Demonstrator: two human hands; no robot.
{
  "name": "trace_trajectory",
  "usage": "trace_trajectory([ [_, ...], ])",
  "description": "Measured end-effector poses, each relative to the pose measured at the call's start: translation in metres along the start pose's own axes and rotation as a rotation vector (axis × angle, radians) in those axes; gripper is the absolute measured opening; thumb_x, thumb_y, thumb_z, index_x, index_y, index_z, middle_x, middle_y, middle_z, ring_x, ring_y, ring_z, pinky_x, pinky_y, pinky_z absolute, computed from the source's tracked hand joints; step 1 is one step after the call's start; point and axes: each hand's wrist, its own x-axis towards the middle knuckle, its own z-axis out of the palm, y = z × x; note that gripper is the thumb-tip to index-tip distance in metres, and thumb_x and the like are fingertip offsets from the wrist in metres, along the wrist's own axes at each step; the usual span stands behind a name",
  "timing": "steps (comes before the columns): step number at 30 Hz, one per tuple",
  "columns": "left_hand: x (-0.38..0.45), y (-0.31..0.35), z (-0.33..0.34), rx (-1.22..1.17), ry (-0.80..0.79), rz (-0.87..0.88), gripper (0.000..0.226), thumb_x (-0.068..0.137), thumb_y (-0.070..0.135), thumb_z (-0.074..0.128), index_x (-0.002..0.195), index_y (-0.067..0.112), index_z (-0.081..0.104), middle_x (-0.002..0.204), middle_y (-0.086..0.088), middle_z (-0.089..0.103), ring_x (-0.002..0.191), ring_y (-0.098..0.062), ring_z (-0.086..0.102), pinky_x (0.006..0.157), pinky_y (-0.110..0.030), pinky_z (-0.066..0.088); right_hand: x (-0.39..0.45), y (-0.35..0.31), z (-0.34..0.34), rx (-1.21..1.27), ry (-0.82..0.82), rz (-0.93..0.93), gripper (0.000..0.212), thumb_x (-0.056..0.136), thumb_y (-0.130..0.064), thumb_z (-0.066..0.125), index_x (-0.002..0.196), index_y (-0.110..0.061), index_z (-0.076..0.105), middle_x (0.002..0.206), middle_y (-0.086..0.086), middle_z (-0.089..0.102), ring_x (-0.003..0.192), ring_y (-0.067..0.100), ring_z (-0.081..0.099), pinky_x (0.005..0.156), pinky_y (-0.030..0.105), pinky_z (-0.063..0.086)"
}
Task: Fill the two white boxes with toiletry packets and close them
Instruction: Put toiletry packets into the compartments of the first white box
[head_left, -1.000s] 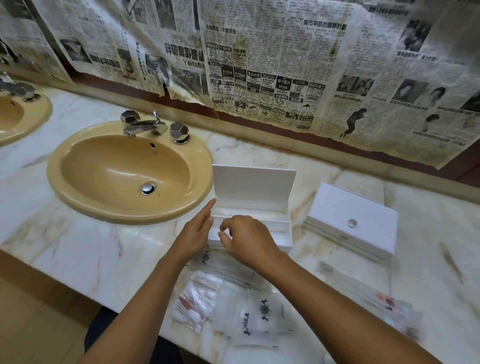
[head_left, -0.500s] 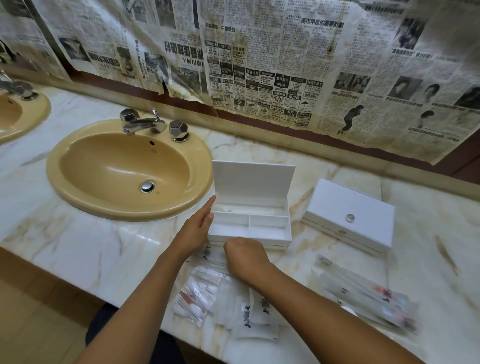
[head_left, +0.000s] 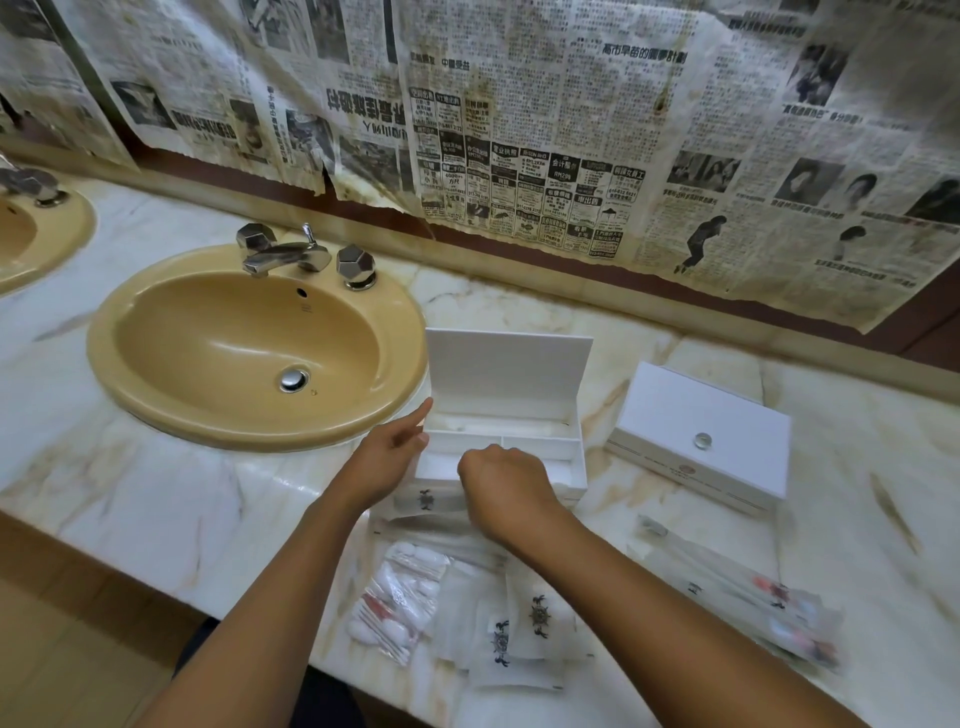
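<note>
An open white box (head_left: 569, 449) stands mid-counter with its lid (head_left: 509, 374) upright and its divided compartments showing. My left hand (head_left: 387, 457) rests flat against the box's left side, fingers extended. At the box's front edge, my right hand (head_left: 506, 486) is closed on a white toiletry packet (head_left: 426, 501) with a black emblem. A second white box (head_left: 701, 436) lies closed to the right, a small round knob on its lid. Loose packets lie near the counter's front edge: cotton swabs (head_left: 400, 603), emblem sachets (head_left: 524, 629) and long toothbrush packets (head_left: 737, 592).
A tan sink (head_left: 249, 343) with a chrome faucet (head_left: 283, 254) sits left of the open box, and part of another sink (head_left: 31, 234) shows at the far left. Old newspaper (head_left: 519, 130) covers the wall behind the marble counter (head_left: 156, 499).
My right hand dropped from the box to the packet pile, then came back up to the box's front edge holding a white packet. My left hand stayed against the box.
</note>
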Motion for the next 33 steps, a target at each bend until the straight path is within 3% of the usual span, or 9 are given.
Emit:
trace_trajectory([
  [3, 0.0, 0.005, -0.002, -0.033, -0.003, -0.031, 0.045, 0.098, 0.02, 0.052, 0.135, 0.045, 0.045, 0.128, 0.014, 0.049, 0.121, 0.001, 0.042, 0.103, -0.023, 0.029, 0.003, 0.007, -0.021, 0.002, 0.023, 0.033, 0.01, 0.084, 0.001, 0.053, 0.081, -0.008, 0.05, 0.095, 0.008, 0.058, 0.086, 0.028, 0.057, 0.067, 0.03, 0.033],
  [5, 0.001, 0.007, -0.004, -0.034, 0.003, -0.052, 0.046, 0.098, 0.016, 0.052, 0.136, 0.041, 0.047, 0.128, 0.014, 0.05, 0.123, 0.0, 0.041, 0.101, -0.022, 0.028, 0.005, 0.016, -0.03, 0.009, 0.077, 0.071, 0.018, 0.084, 0.0, 0.053, 0.098, -0.009, 0.058, 0.103, 0.01, 0.06, 0.094, 0.03, 0.058, 0.069, 0.031, 0.034],
  [8, 0.0, 0.009, -0.003, -0.005, 0.014, -0.062, 0.051, 0.094, 0.001, 0.047, 0.138, 0.029, 0.05, 0.133, 0.01, 0.052, 0.129, -0.006, 0.043, 0.102, -0.023, 0.031, 0.013, 0.032, -0.042, 0.038, 0.202, 0.144, 0.019, 0.085, 0.001, 0.051, 0.096, -0.011, 0.062, 0.098, 0.008, 0.061, 0.08, 0.028, 0.054, 0.067, 0.031, 0.037],
  [11, -0.001, 0.008, 0.006, -0.078, 0.123, -0.126, 0.04, 0.095, 0.015, 0.056, 0.135, 0.012, 0.054, 0.14, -0.001, 0.053, 0.131, -0.017, 0.047, 0.107, -0.03, 0.034, 0.027, 0.045, -0.044, 0.087, 0.307, 0.196, 0.023, 0.081, 0.005, 0.049, 0.087, -0.01, 0.065, 0.087, 0.007, 0.061, 0.069, 0.026, 0.049, 0.06, 0.029, 0.037],
  [16, -0.011, 0.006, 0.027, -0.053, 0.232, -0.079, 0.041, 0.101, 0.027, 0.046, 0.141, 0.024, 0.046, 0.137, 0.016, 0.047, 0.114, 0.005, 0.047, 0.093, -0.019, 0.03, 0.043, 0.046, -0.028, 0.099, 0.302, 0.199, 0.024, 0.075, 0.011, 0.046, 0.065, -0.01, 0.053, 0.066, 0.004, 0.047, 0.062, 0.027, 0.044, 0.05, 0.027, 0.029],
  [18, -0.013, 0.004, 0.031, -0.04, 0.235, -0.05, 0.04, 0.102, 0.029, 0.043, 0.142, 0.03, 0.043, 0.124, 0.02, 0.05, 0.101, 0.011, 0.045, 0.09, -0.017, 0.03, 0.049, 0.047, -0.022, 0.069, 0.271, 0.186, 0.035, 0.073, 0.014, 0.045, 0.056, -0.014, 0.033, 0.058, 0.001, 0.031, 0.062, 0.026, 0.04, 0.046, 0.027, 0.022],
  [20, -0.011, -0.001, 0.031, -0.036, 0.216, 0.008, 0.039, 0.102, 0.029, 0.041, 0.137, 0.047, 0.039, 0.096, 0.023, 0.051, 0.084, 0.01, 0.044, 0.08, -0.011, 0.033, 0.054, 0.051, -0.017, 0.045, 0.25, 0.183, 0.041, 0.075, 0.014, 0.047, 0.056, -0.015, 0.027, 0.059, 0.001, 0.031, 0.065, 0.026, 0.042, 0.052, 0.027, 0.03],
  [25, -0.006, -0.01, 0.028, -0.023, 0.199, 0.064, 0.041, 0.103, 0.032, 0.039, 0.128, 0.063, 0.038, 0.078, 0.023, 0.035, 0.069, 0.009, 0.039, 0.068, -0.003, 0.035, 0.066, 0.056, -0.007, 0.058, 0.203, 0.208, 0.02, 0.082, 0.008, 0.05, 0.086, -0.008, 0.063, 0.088, 0.009, 0.064, 0.082, 0.03, 0.06, 0.063, 0.028, 0.038],
  [33, -0.004, -0.011, 0.031, -0.04, 0.222, 0.049, 0.038, 0.103, 0.033, 0.04, 0.128, 0.063, 0.041, 0.076, 0.026, 0.044, 0.069, 0.009, 0.041, 0.068, -0.004, 0.035, 0.081, 0.061, 0.017, 0.246, 0.209, 0.238, 0.021, 0.084, -0.001, 0.051, 0.092, -0.009, 0.069, 0.091, 0.009, 0.068, 0.084, 0.03, 0.063, 0.069, 0.031, 0.05],
])
